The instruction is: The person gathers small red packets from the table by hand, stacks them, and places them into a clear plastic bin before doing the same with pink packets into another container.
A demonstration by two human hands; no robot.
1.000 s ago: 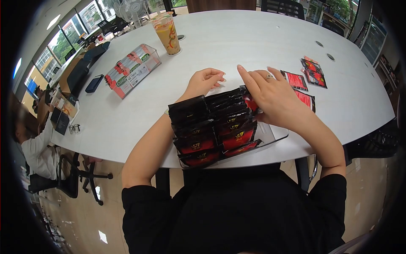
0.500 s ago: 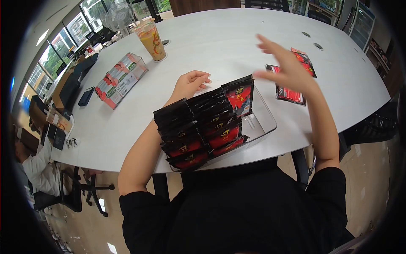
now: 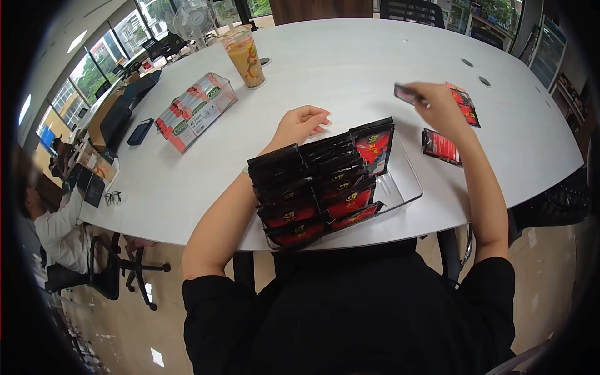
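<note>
A clear plastic tray [image 3: 409, 178] at the table's near edge holds rows of black-and-red coffee sachets [image 3: 350, 203]. One sachet at the far right of the rows shows its red front. Just behind the tray, my left hand [image 3: 303, 125] rests with loosely bent fingers and holds nothing that I can see. To the right, my right hand [image 3: 440, 106] pinches a coffee sachet [image 3: 408, 94] by its end, raised over the table. Below that hand lies another loose sachet [image 3: 442, 147], and one more red sachet [image 3: 464, 103] lies beyond it.
A clear box of pink-and-white packs [image 3: 199, 111] stands left on the white table [image 3: 337, 62]. Behind it is a drink cup [image 3: 245, 59]. A dark phone-like item [image 3: 140, 132] and eyeglasses [image 3: 112, 198] lie farther left, where a person [image 3: 59, 231] sits.
My right hand has gone from open fingers to a grip on one of the loose sachets and has lifted it. The left hand stays behind the tray. The whole view has shifted slightly.
</note>
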